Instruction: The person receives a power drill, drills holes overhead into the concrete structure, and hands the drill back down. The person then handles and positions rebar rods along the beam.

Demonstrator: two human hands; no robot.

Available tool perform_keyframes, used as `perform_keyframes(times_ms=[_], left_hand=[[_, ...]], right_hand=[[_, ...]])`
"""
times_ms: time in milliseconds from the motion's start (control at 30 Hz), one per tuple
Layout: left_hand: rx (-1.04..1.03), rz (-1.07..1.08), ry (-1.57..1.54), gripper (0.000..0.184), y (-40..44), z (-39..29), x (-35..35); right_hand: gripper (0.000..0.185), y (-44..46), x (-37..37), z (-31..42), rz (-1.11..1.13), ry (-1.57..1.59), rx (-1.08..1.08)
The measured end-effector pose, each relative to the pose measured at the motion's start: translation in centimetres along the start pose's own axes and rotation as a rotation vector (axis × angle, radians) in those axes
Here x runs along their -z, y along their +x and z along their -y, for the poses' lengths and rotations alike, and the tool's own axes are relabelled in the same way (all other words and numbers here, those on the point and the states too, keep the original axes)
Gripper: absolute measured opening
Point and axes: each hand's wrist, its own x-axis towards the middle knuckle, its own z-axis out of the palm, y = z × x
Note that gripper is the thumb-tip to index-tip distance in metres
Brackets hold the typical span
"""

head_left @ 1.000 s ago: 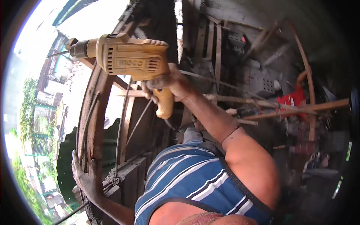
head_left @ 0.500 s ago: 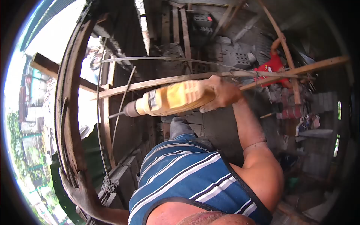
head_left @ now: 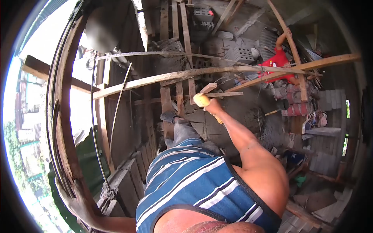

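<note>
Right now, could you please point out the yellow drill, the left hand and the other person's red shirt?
Yellow drill [head_left: 201, 100], head view: on its body.
Left hand [head_left: 79, 205], head view: on its middle.
Red shirt [head_left: 280, 59], head view: on its fabric.

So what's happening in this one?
Someone's right hand grips a yellow power drill, held out in front of the body; its bit can't be made out. The left hand is at a wooden post with metal rods along it. Farther off, a person in a red shirt has a hand on a plank.
</note>
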Motion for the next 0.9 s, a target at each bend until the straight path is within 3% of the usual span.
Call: perform_keyframes(times_ms=[67,167,333,400,567,900], left_hand=[[-0.008,0.002,0.027,0.073,0.1,-0.1,0.1],[0.022,0.006,0.002,0.070,0.3,0.0,-0.2],[-0.089,-0.066,0.090,0.067,0.4,-0.2,-0.1],[0.039,-0.047,0.013,0.068,0.4,-1.5,0.6],[0.027,-0.075,0.176,0.071,0.5,-1.2,1.2],[0.024,-0.075,0.184,0.072,0.2,-1.3,1.8]], right_hand=[[0.031,2.7,-2.4,-3.2,0.032,0.253,-0.309],[0.029,5.0,-3.8,-5.6,0.000,0.302,-0.494],[0.029,6.4,-3.8,-6.2,0.082,0.070,-0.241],[0.029,6.2,-3.6,-6.2,0.125,-0.004,-0.191],[0.030,4.9,-2.1,-7.7,0.202,-0.130,-0.210],[0.030,5.7,-2.2,-7.6,0.344,-0.280,-0.166]])
